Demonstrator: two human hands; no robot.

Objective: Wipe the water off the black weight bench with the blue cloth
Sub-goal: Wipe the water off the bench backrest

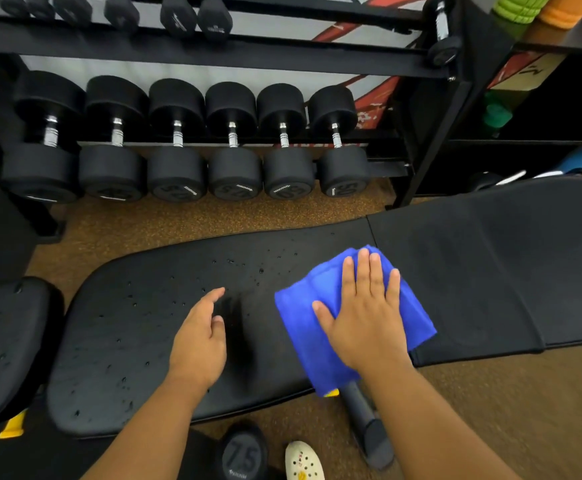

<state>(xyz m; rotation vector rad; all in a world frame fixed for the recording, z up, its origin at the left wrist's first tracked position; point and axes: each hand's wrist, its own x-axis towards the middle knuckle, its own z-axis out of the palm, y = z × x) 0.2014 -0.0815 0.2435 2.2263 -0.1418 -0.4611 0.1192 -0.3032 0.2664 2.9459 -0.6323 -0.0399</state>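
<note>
**Asker:** Where is the blue cloth, and what holds it?

**Describer:** The blue cloth (320,327) lies folded on the black weight bench (144,323), near the seam between two of its pads, with one corner hanging over the near edge. The person's right hand (362,310) presses it flat, fingers straight and together, palm down. The left hand (199,337) sits just beside it over the pad, fingers loosely bent, holding nothing; whether it touches the surface is unclear.

**Asker:** Where is the water?

**Describer:** Water droplets (260,271) speckle the long middle pad to the left of the cloth, and a few sit on the smaller pad at the far left. The pad to the right of the cloth shows none.

**Asker:** How should the wipe go?

**Describer:** Judging from this, the cloth should sweep left across the speckled pad in overlapping passes, kept flat under an even palm so it soaks rather than smears, and the left hand should move out of its path.

**Asker:** What surrounds the bench?

**Describer:** A rack of black dumbbells (178,140) stands behind it, one more dumbbell (242,455) rests on the brown floor (524,410), and a white shoe (303,462) shows at the bottom edge.
</note>
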